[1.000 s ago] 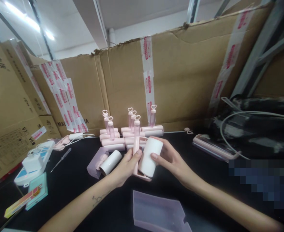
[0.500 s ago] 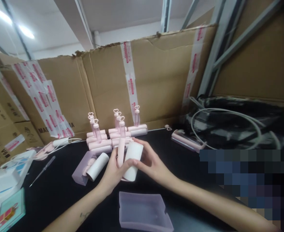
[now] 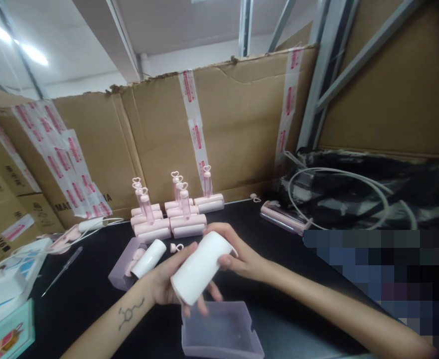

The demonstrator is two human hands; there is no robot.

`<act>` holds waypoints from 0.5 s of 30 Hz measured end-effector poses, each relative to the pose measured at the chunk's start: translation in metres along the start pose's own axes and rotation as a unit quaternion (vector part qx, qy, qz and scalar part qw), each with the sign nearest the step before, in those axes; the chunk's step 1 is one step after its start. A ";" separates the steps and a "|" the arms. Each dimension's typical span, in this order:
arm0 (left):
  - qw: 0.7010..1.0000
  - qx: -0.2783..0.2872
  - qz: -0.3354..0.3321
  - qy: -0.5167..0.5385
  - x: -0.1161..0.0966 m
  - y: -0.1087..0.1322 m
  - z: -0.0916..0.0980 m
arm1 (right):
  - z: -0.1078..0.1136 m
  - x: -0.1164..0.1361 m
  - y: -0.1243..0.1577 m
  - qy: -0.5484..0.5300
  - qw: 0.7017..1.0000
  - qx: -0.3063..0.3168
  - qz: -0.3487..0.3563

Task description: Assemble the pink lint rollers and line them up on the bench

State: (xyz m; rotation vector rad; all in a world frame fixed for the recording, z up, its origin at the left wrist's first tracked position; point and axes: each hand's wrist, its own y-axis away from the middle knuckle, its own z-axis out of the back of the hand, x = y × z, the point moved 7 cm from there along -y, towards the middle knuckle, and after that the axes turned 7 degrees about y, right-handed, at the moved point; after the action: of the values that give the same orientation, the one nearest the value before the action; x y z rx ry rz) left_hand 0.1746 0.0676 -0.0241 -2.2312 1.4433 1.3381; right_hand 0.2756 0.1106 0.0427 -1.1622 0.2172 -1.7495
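Observation:
A lint roller (image 3: 200, 269) with a white roll is tilted between my two hands, and thin pink edges show at its ends. My left hand (image 3: 166, 279) cradles it from the left and below, with fingertips showing under the roll. On the upper right end, my right hand (image 3: 243, 257) grips it with the thumb on the white surface. A translucent lilac box half (image 3: 254, 344) lies open side up just below. Left of the hands, another white roll (image 3: 150, 258) leans on a lilac box (image 3: 124, 267) with pink parts. A small pink heart-topped piece (image 3: 173, 248) lies nearby.
Several pink lint rollers (image 3: 187, 224) with heart-topped handles stand in rows before the cardboard wall (image 3: 159, 124). A pink roller body (image 3: 284, 218) and a coiled white cable (image 3: 339, 169) are at right. A screwdriver (image 3: 64, 269) and power strip (image 3: 36, 259) lie left.
The lint roller has turned, its white roll now slanting down to the left. My left hand has shifted lower beneath it, uncovering the small heart-topped piece. The view has moved slightly.

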 end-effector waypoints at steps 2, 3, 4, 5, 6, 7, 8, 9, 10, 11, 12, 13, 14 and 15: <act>0.996 -0.041 -0.045 -0.059 -0.014 0.005 0.000 | -0.003 -0.005 0.000 -0.005 0.999 -0.020 -0.042; 0.984 -0.092 -0.103 -0.109 -0.026 0.010 0.002 | -0.003 -0.007 -0.001 -0.003 0.998 -0.028 -0.060; 0.958 -0.153 -0.167 -0.174 -0.041 0.019 0.002 | -0.003 -0.008 -0.003 0.003 0.996 -0.036 -0.077; 0.918 -0.212 -0.224 -0.250 -0.054 0.029 0.001 | -0.003 -0.008 -0.005 0.011 0.994 -0.045 -0.094; 0.870 -0.261 -0.262 -0.327 -0.064 0.038 -0.003 | -0.002 -0.008 -0.007 0.020 0.992 -0.053 -0.109; 0.823 -0.295 -0.277 -0.399 -0.070 0.045 -0.009 | -0.001 -0.008 -0.008 0.026 0.990 -0.061 -0.121; 0.786 -0.317 -0.273 -0.455 -0.072 0.049 -0.013 | 0.000 -0.008 -0.008 0.031 0.989 -0.067 -0.131; 0.762 -0.334 -0.259 -0.490 -0.073 0.052 -0.015 | -0.001 -0.008 -0.008 0.030 0.988 -0.067 -0.139; 0.750 -0.349 -0.246 -0.505 -0.072 0.053 -0.013 | -0.002 -0.007 -0.008 0.028 0.988 -0.060 -0.141; 0.748 -0.360 -0.238 -0.504 -0.070 0.055 -0.010 | -0.003 -0.006 -0.008 0.029 0.989 -0.043 -0.138; 0.754 -0.367 -0.230 -0.494 -0.067 0.056 -0.006 | -0.005 -0.004 -0.008 0.036 0.991 -0.023 -0.127; 0.765 -0.369 -0.221 -0.480 -0.064 0.056 0.000 | -0.007 -0.002 -0.008 0.051 0.993 -0.003 -0.110; 0.777 -0.365 -0.211 -0.468 -0.060 0.057 0.006 | -0.008 0.001 -0.007 0.071 0.994 0.013 -0.086; 0.788 -0.359 -0.201 -0.458 -0.056 0.059 0.012 | -0.009 0.005 -0.007 0.094 0.993 0.026 -0.062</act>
State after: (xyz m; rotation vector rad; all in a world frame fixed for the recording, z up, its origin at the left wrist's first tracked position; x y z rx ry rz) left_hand 0.1134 0.0797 0.0289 -1.5009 0.0931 2.5083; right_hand 0.2637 0.1074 0.0452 -0.9924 0.2140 -1.9652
